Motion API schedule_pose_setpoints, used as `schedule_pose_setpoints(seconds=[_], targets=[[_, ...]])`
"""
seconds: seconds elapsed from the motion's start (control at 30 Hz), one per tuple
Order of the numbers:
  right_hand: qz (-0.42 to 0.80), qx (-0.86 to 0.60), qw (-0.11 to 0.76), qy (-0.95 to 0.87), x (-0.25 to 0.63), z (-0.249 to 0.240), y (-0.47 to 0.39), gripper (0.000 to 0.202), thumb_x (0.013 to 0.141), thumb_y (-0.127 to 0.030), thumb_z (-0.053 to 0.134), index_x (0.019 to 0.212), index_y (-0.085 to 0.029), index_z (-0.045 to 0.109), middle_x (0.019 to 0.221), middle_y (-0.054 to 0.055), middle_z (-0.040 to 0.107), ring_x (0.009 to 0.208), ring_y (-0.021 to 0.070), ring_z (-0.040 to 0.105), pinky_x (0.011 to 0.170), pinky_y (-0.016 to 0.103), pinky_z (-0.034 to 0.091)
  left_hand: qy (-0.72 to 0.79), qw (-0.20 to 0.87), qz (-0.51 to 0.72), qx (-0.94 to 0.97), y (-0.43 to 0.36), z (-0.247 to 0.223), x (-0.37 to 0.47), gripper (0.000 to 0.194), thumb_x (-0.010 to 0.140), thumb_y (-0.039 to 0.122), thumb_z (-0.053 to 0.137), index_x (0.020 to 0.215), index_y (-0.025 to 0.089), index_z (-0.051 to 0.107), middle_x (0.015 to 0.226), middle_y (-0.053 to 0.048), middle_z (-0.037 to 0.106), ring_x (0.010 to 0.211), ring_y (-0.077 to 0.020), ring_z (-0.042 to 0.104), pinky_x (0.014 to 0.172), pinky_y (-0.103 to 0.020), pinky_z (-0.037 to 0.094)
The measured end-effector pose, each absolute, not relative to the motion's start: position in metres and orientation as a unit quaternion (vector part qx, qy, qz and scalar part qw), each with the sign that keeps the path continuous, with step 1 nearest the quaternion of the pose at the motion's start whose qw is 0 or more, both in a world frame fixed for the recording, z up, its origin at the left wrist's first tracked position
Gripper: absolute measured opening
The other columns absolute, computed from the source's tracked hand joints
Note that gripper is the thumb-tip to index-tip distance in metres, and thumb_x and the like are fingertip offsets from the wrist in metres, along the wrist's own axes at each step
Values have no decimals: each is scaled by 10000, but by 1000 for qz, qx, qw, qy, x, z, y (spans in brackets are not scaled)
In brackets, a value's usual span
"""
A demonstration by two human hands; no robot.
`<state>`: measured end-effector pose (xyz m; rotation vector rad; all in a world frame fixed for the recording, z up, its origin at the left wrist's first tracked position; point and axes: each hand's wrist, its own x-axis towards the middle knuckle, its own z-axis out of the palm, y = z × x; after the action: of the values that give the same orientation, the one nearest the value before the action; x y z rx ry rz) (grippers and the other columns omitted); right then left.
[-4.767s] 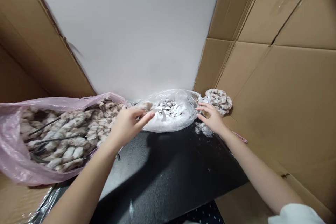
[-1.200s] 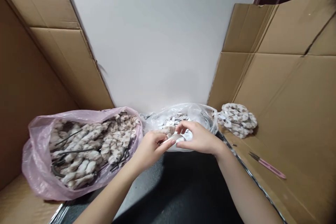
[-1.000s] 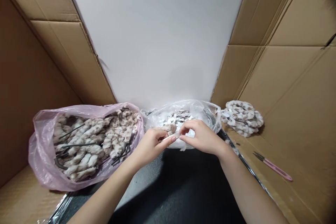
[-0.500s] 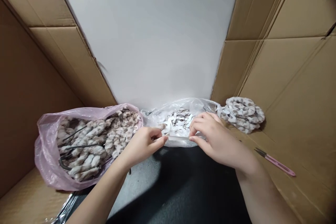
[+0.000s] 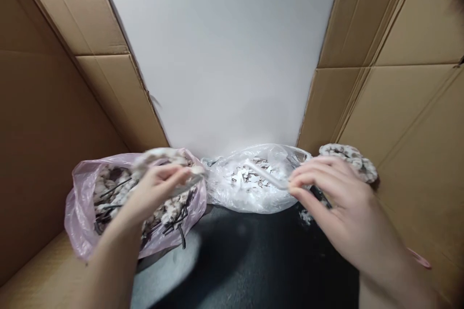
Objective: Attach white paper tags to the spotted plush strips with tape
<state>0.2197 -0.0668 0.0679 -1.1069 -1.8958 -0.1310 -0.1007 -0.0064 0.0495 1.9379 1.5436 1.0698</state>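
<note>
Left hand (image 5: 154, 187) pinched nearly closed on fluffy strand (image 5: 159, 155), blurred, over pink bag (image 5: 77, 219). Right hand (image 5: 348, 207), fingertips together, holds white strip (image 5: 267, 175) above clear bag (image 5: 261, 204), farther right. Likely a parting step; next move calls for light pinch.

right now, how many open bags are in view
2: the pink bag, partly behind the left hand, and the clear bag just to its right. More could be hidden.
</note>
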Motion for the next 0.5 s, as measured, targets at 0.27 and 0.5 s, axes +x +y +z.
schedule_pose_setpoints(seconds=[0.27,0.5], targets=[[420,-458,462,-633,207,34,-4,235,692,-379,758,791,-171,710,811,55,711,766,197,647,716,332,504,531,220,-6,818,-30,-15,-12,306,722,319,600,451,201,521,454,11,467,406,-136,429,460,-264,260],[521,-425,466,-575,203,24,6,474,591,-324,834,1021,-156,725,756,31,695,778,175,658,759,336,512,564,121,-62,814,-40,-20,0,253,825,344,512,706,192,676,746,-105,700,727,-281,682,620,-321,454]])
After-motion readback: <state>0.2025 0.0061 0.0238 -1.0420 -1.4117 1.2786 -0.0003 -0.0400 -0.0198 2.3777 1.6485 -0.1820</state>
